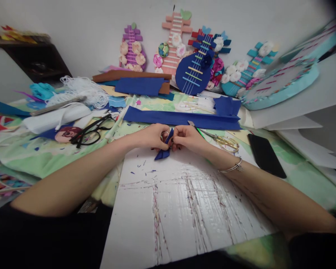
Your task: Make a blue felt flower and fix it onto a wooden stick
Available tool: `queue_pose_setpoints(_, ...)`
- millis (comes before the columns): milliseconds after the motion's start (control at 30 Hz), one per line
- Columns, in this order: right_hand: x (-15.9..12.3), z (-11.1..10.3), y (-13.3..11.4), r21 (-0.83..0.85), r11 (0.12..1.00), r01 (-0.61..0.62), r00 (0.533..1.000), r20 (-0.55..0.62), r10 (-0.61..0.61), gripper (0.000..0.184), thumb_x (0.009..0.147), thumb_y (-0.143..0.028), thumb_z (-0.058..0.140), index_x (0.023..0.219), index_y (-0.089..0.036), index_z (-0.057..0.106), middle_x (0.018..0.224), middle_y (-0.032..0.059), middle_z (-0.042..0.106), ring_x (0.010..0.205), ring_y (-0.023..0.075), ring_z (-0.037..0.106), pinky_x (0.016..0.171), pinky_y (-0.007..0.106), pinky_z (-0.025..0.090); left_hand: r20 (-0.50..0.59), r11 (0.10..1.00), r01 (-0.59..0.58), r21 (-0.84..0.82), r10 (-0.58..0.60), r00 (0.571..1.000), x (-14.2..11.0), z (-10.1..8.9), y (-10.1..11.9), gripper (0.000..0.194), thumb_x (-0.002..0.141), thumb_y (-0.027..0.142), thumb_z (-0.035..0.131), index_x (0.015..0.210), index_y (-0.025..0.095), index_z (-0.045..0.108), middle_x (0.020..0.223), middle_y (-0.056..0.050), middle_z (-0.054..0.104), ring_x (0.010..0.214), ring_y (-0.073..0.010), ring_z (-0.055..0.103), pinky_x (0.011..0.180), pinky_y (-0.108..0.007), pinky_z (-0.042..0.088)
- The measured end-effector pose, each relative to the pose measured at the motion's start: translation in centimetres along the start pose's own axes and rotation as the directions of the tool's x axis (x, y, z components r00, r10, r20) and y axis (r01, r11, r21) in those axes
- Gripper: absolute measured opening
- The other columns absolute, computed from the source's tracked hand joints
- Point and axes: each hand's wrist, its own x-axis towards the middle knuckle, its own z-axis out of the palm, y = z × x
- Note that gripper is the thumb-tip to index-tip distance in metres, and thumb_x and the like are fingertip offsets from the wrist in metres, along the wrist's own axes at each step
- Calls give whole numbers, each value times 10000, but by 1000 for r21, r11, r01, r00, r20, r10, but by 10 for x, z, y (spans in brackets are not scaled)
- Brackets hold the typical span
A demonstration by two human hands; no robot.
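Observation:
A small folded piece of dark blue paper (162, 154) is between my two hands, over the far edge of a scored white board (137, 209). My left hand (156, 136) pinches it from the left with the fingers closed. From the right, the fingertips of my right hand (184, 137) close on the same piece; part of it is hidden behind the fingers. Just beyond my hands lies a long strip of blue paper (182, 116). Gold-handled scissors (226, 143) and a craft knife (195, 129) rest beside my right hand.
A black phone (266, 155) lies at the right, and black glasses (91, 136) at the left near a bundle of white cord (81, 89). Decorated lute-shaped crafts, one of them blue (192, 74), lean on the wall. Blue scraps dot the board.

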Motion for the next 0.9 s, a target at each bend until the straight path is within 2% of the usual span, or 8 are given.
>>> queue_pose_setpoints(133, 2, 1, 1, -20, 999, -30, 1000, 4, 30, 126, 719, -144, 593, 653, -185, 494, 550, -16, 595, 511, 99, 544, 517, 247, 406, -53, 999, -29, 28, 30, 998, 3, 1, -4, 263, 600, 186, 619, 706, 199, 378, 593, 42, 502, 464, -91, 514, 421, -204, 353)
queue_pose_setpoints(400, 3, -1, 4, 111, 991, -76, 995, -51, 82, 166, 703, -162, 684, 784, -183, 541, 570, -16, 612, 525, 114, 578, 544, 265, 443, -70, 998, -4, -65, 0, 998, -2, -2, 7, 309, 626, 163, 650, 748, 204, 369, 603, 39, 545, 468, -107, 560, 411, -203, 398)
queue_pose_setpoints(533, 2, -2, 3, 109, 990, -85, 995, -43, 90, 128, 697, -198, 700, 718, -171, 578, 556, -2, 605, 520, 111, 559, 524, 263, 422, -57, 990, -18, -141, 10, 998, -4, -3, 8, 354, 651, 168, 657, 757, 214, 323, 589, 38, 566, 459, -107, 564, 417, -206, 400)
queue_pose_setpoints(700, 0, -1, 0, 95, 991, -89, 993, -63, 95, 126, 693, -231, 707, 696, -170, 597, 574, 6, 610, 531, 110, 552, 518, 263, 414, -37, 974, -14, -226, 6, 999, -2, -2, 5, 400, 676, 169, 660, 780, 226, 278, 587, 28, 613, 501, -147, 620, 449, -225, 429)
queue_pose_setpoints(900, 0, 3, -2, 61, 998, -27, 995, -98, 33, 104, 697, -220, 683, 698, -164, 595, 564, -10, 602, 480, 86, 523, 472, 245, 385, -48, 981, -18, -196, 9, 999, 0, -1, 5, 458, 666, 174, 706, 785, 230, 267, 531, 65, 595, 431, -125, 595, 419, -202, 412)
